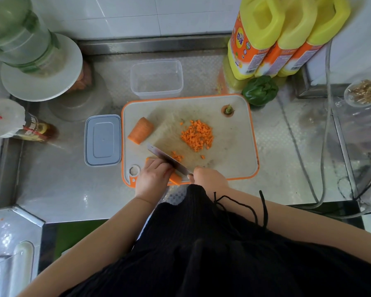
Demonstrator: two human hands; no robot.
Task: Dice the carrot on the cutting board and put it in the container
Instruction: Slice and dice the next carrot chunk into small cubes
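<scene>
Filling the frame's centre, the cutting board carries a diced pile, while low on it the right hand grips the knife against carrot strips pinned under the left hand's curled fingers, which risk a nick if the strips roll.

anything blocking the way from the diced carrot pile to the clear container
Nothing visible does. The diced carrot pile lies mid-board, and the open, lidless container sits just past the cutting board's far edge; bare board lies between.
</scene>
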